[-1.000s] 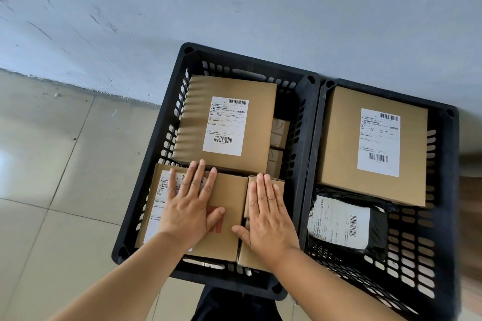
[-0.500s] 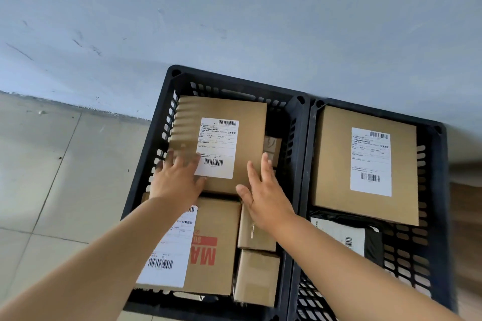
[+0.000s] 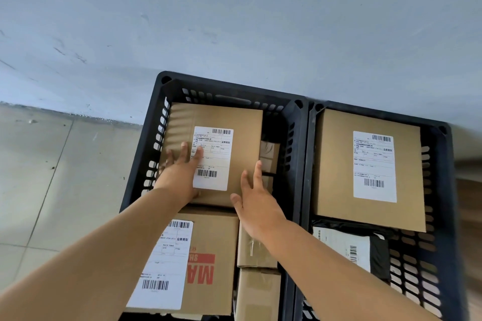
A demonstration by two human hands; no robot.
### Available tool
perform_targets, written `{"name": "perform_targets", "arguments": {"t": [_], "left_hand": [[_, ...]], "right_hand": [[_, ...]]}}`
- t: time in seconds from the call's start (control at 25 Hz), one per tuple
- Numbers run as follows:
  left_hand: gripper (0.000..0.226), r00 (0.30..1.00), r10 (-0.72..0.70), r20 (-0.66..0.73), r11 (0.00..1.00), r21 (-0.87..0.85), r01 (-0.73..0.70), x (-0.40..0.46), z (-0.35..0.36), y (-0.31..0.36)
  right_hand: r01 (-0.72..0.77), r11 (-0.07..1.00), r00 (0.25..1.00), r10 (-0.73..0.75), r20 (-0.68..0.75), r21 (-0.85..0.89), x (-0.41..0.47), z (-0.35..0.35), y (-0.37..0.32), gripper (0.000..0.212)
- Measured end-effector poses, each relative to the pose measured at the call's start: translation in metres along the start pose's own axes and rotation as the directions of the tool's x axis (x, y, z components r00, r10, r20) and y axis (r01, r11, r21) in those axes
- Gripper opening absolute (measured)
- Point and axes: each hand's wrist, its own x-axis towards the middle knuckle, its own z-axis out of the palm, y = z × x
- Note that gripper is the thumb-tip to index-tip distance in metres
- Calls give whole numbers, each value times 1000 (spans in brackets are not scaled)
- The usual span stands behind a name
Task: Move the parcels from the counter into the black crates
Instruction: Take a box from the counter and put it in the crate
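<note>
- Left crate (image 3: 146,164), rear half: flat cardboard parcel (image 3: 242,154) with shipping label lies on top of the load.
- Left hand (image 3: 180,172): fingers straight, spread, flat on the parcel's left part, holding nothing.
- Right hand (image 3: 257,203): fingers straight and open over its near right corner; contact unclear.
- Handling estimate: stiff, light, smooth faces; take hold at opposite side edges.
- Right crate (image 3: 446,190): second labelled box (image 3: 336,172); black mailer bag (image 3: 379,255) nearer.
</note>
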Motion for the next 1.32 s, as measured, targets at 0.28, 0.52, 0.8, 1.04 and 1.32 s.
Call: {"name": "perform_targets", "arguments": {"t": [0.28,0.52,0.8,1.04,1.32], "left_hand": [[105,999,-49,-8,999,-3,49,-1,-3,7],[79,981,14,-193,983,184,22,-34,7,29],[65,879,405,-252,913,155,-377,-106,23,116],[69,811,566,-145,801,330,-500,-115,42,186],[69,813,570,-119,755,467,-460,-126,89,222]], "right_hand": [[139,990,977,-140,-159,-14,-13,-20,22,53],[117,992,875,-83,-477,42,-62,-20,73,47],[-295,950,927,259,-272,-101,-136,-22,151,58],[-318,915,940,270,-207,-247,-137,-31,186,59],[-220,953,968,187,-166,-207,-132,-30,206,60]]}}
